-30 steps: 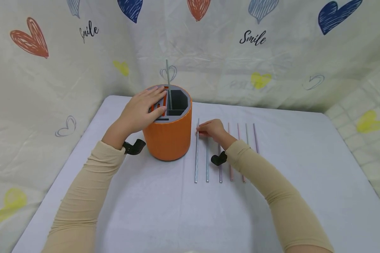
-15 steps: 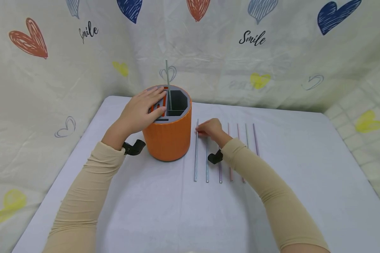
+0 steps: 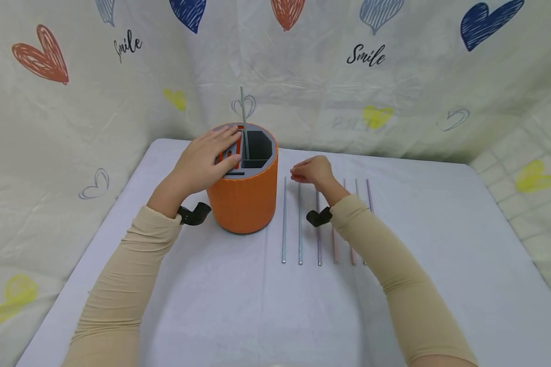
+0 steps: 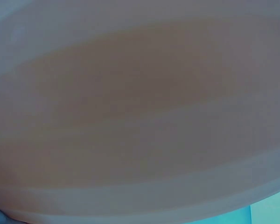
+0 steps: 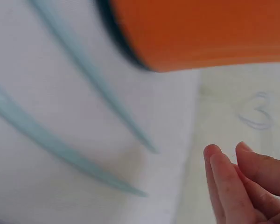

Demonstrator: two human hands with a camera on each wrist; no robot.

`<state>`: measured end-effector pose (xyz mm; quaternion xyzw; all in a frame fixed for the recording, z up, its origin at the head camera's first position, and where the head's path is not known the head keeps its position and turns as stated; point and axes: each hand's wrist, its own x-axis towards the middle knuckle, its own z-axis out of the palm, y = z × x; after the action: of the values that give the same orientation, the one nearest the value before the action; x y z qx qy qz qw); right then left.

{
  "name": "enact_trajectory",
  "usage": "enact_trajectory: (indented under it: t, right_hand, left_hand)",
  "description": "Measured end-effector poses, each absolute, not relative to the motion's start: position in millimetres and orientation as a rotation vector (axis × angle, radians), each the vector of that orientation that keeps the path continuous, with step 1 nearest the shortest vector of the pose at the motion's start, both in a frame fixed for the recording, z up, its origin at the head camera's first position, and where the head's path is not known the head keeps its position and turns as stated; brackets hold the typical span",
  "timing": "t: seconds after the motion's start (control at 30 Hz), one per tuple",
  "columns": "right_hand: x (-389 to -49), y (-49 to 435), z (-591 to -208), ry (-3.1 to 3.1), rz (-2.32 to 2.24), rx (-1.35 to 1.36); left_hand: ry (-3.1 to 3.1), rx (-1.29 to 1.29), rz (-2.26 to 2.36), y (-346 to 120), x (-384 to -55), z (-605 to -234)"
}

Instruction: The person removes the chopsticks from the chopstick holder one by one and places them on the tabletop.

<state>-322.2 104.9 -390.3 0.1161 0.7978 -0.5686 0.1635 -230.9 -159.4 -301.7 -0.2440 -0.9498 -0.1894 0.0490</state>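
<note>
An orange cylindrical organizer [image 3: 243,204] with a grey slotted top stands on the white table. My left hand [image 3: 205,159] rests on its top, fingers spread over the left-hand slots. One thin pale green stick [image 3: 243,106] stands upright in the organizer, leaning slightly. To the right, several thin straw-like sticks lie side by side, including a light blue stick [image 3: 283,224] nearest the organizer and another blue stick [image 3: 300,224] beside it. My right hand [image 3: 316,171] hovers over their far ends; in the right wrist view its fingertips [image 5: 245,147] are apart and hold nothing.
A purple stick [image 3: 319,239] and pinkish sticks lie partly under the right forearm. A curtain [image 3: 303,92] printed with hearts hangs behind the table's back edge. Both wrists carry black cameras. The left wrist view is filled by a blurred, close surface.
My right hand has let go of the leftmost blue stick and risen up and away from it, slightly rightward. The stick lies on the table. My left hand has stayed in place.
</note>
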Motion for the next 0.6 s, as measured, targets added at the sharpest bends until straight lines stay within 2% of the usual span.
enact_trajectory:
  t: [0.27, 0.6]
  right_hand:
    - [-310.7, 105.7, -322.8, 2.189, -2.121, 0.092]
    - [-303.0, 74.3, -283.4, 2.101, -2.183, -0.107]
  left_hand:
    - [-2.89, -0.752, -0.58, -162.0, -231.5, -301.0]
    - [-2.898, -0.765, -0.564, -160.0, -231.0, -302.0]
